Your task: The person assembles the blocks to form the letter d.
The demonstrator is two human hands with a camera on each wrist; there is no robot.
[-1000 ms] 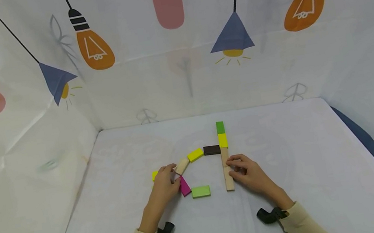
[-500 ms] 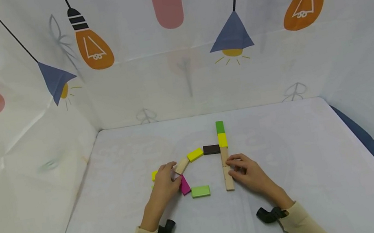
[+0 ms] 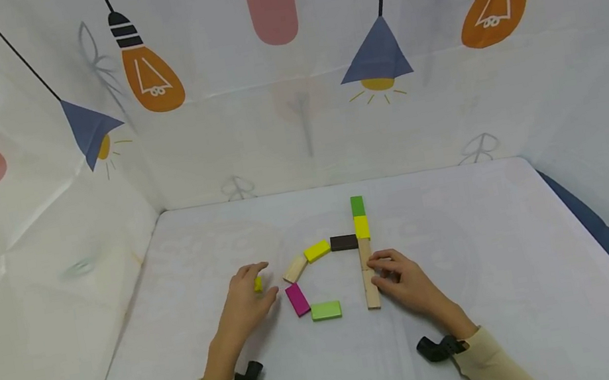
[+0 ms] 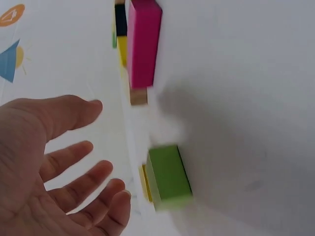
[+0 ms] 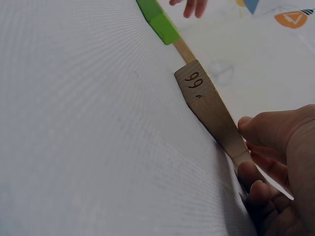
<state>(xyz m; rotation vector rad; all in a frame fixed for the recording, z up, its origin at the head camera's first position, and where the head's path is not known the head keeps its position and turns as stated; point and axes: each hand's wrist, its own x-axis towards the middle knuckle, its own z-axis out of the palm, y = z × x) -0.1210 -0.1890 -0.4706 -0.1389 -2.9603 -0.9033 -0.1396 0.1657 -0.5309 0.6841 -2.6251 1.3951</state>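
My left hand (image 3: 241,305) hovers with spread, relaxed fingers left of the magenta block (image 3: 297,299), holding nothing. Partly behind its fingers lies a yellow block (image 3: 258,284). In the left wrist view a green block (image 4: 170,174) stands beyond the fingertips; the hand hides it in the head view. My right hand (image 3: 410,280) touches the right edge of two plain wooden blocks (image 3: 369,273) with thumb and fingertips, fingers loosely bent. One end face there bears the engraved figures "99" or "66" (image 5: 193,79). A light green block (image 3: 326,311) lies between the hands.
Above the plain blocks, the upright line continues with yellow (image 3: 362,227) and green (image 3: 357,206) blocks. A dark block (image 3: 343,242), a yellow block (image 3: 317,251) and a plain block (image 3: 296,269) curve left from it. The white table (image 3: 467,223) meets a patterned sheet (image 3: 247,139) behind.
My left hand has drawn away from the magenta block to the left, its fingers opening wider and baring that block fully. The right hand stays at the plain blocks.
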